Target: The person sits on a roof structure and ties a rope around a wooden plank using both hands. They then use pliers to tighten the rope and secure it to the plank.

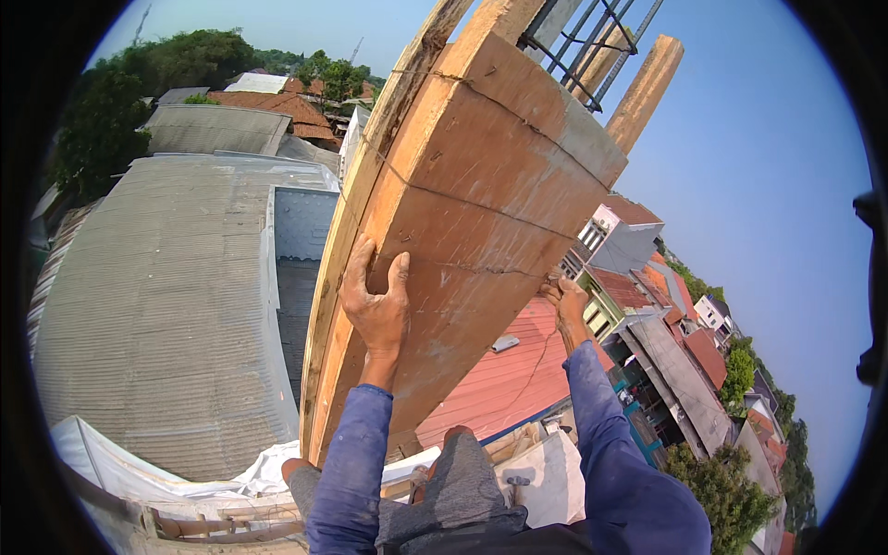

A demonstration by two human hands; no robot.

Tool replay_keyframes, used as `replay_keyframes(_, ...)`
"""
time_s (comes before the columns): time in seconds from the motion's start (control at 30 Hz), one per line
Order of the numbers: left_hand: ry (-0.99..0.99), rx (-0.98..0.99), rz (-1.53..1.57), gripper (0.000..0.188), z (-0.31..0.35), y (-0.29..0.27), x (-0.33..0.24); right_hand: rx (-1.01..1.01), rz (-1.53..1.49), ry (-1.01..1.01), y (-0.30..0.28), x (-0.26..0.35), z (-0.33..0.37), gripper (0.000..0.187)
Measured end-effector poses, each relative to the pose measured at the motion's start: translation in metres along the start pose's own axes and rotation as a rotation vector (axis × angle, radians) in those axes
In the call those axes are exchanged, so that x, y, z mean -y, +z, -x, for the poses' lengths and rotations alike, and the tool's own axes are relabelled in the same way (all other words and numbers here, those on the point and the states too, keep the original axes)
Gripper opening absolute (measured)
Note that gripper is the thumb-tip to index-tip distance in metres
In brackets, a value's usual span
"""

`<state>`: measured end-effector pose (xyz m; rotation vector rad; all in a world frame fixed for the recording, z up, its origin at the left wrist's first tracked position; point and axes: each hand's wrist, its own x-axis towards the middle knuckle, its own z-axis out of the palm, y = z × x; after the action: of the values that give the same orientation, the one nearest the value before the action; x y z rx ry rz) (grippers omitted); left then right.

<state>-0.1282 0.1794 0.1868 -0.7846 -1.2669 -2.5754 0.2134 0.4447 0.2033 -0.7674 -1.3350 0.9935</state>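
Upright in front of me stands a tall wooden formwork box, its face a reddish-brown wooden board [481,203] with pale cement smears. Thin tie wires [481,194] cross this face in several bands. My left hand [377,301] grips the board's left edge, thumb on the face and fingers along the edge timber [344,231]. At the right edge, my right hand [568,301] is closed in a pinch on a wire, and a thin loose tail dangles below it. The lowest band of wire runs across the face between my hands. The fingertips of my right hand are partly hidden.
Steel reinforcing bars [597,46] and a timber post [647,92] rise above the box. Far below lie a grey corrugated roof [166,305] at left and a red metal roof [499,370]. White sheeting [268,470] and bamboo poles [213,527] are near my legs. Houses stand to the right.
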Motion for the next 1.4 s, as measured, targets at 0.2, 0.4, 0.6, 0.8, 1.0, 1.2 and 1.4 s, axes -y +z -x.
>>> replay_keyframes(0.2, -0.061, 0.005, 0.047, 0.041, 0.012, 0.013, -0.007, -0.037, 0.062, -0.098, 0.008, 0.005, 0.008, 0.025)
replay_keyframes(0.4, -0.098, -0.127, 0.025, 0.033, 0.015, 0.028, -0.009, 0.028, 0.012, -0.198, 0.004, -0.007, 0.008, 0.029)
replay_keyframes(0.6, -0.095, -0.133, 0.184, 0.021, 0.01, 0.025, 0.007, 0.079, -0.008, -0.189, -0.002, -0.011, 0.003, 0.027)
replay_keyframes(0.8, -0.059, 0.051, 0.167, 0.022, -0.018, -0.009, 0.024, 0.063, 0.03, -0.258, -0.004, -0.013, 0.002, 0.027)
replay_keyframes(1.0, 0.175, 0.321, 0.114, 0.023, -0.028, -0.03, 0.031, 0.118, 0.012, -0.192, -0.006, -0.009, -0.001, 0.03)
replay_keyframes(1.2, 0.316, 0.636, -0.293, 0.028, -0.068, -0.039, 0.001, 0.151, 0.026, -0.153, -0.013, -0.009, -0.004, 0.031)
replay_keyframes(1.4, 0.528, 0.651, -0.377, 0.025, -0.072, -0.044, 0.007, 0.12, 0.011, -0.137, -0.014, -0.016, -0.008, 0.03)
